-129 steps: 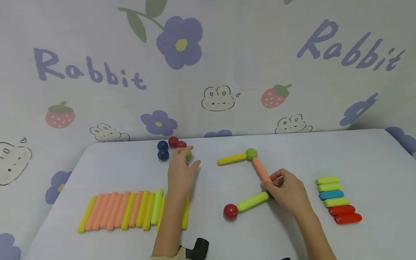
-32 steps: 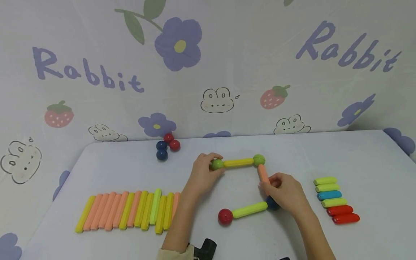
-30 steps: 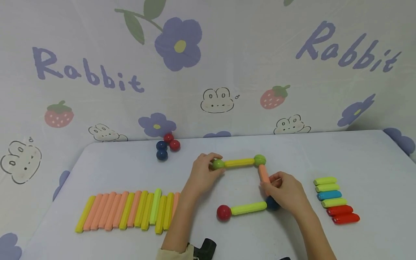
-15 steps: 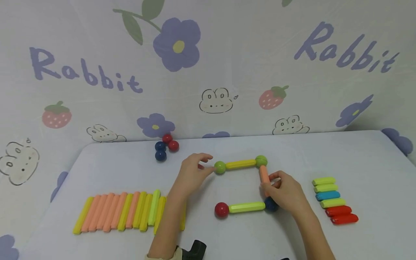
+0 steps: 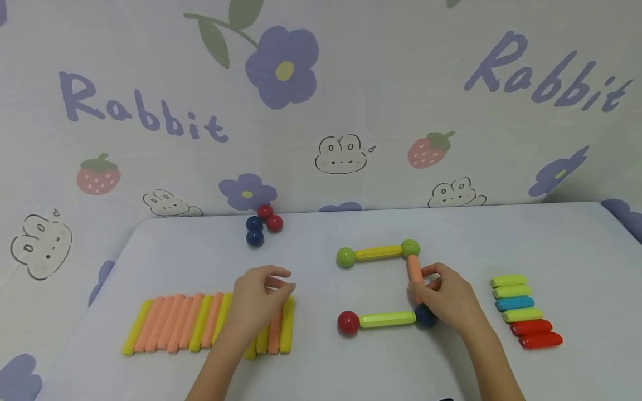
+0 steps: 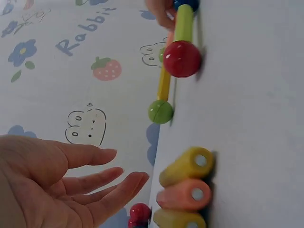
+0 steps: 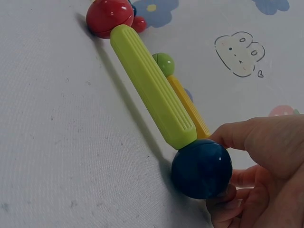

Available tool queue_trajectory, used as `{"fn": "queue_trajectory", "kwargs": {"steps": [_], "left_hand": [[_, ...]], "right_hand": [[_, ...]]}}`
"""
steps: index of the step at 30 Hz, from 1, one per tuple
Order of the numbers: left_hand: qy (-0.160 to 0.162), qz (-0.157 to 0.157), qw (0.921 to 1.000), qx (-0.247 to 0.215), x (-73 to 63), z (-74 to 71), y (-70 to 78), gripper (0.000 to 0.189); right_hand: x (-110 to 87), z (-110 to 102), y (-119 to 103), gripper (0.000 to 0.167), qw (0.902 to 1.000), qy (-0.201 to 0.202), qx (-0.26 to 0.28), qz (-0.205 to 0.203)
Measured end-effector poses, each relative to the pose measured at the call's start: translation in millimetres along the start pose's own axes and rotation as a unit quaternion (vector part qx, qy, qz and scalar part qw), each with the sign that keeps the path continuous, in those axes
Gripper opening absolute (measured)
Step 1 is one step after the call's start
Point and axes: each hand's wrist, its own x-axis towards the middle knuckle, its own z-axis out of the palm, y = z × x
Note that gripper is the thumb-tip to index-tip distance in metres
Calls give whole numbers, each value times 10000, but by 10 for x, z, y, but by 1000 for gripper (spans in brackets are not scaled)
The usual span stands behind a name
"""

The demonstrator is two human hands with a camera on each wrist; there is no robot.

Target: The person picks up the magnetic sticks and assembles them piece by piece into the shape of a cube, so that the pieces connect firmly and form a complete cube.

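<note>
Printed cloth (image 5: 381,83) with purple flowers, strawberries, rabbit faces and the word "Rabbit" hangs behind a white table (image 5: 351,373). On the table, right of the middle, lies a three-sided figure of sticks and balls, with its gap facing left. The right hand (image 5: 446,295) pinches its peach stick (image 5: 415,270) between thumb and fingers. That stick runs from a ridged green ball (image 5: 410,248) at the far corner to a dark blue ball (image 5: 425,316) at the near corner, just beside the fingers. Along the far side, a yellow stick (image 5: 378,253) leads left to a smooth green ball (image 5: 345,257); along the near side, a lime stick (image 5: 387,319) leads left to a red ball (image 5: 348,323).

The left hand (image 5: 258,295) holds nothing, its fingers loosely bent and parted above the right part of a row of long sticks (image 5: 175,323), mostly yellow and peach. Farther back sit two loose blue balls (image 5: 254,238) and two loose red balls (image 5: 274,223). Six short sticks (image 5: 516,303), lime, blue and red, lie stacked side by side near the right edge.
</note>
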Motion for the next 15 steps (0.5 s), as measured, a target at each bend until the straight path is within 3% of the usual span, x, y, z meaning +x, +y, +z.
{"fn": "queue_trajectory", "kwargs": {"steps": [3, 8, 15], "left_hand": [[-45, -42, 9999, 157, -88, -15, -86, 26], [-302, 34, 9995, 47, -172, 82, -162, 25], [-771, 512, 9956, 149, -196, 276, -198, 31]], "right_hand": [[-9, 0, -2, 49, 10000, 21, 8, -11], [-20, 2, -11, 49, 10000, 64, -9, -27], [-19, 9, -27, 49, 9999, 81, -67, 78]]}}
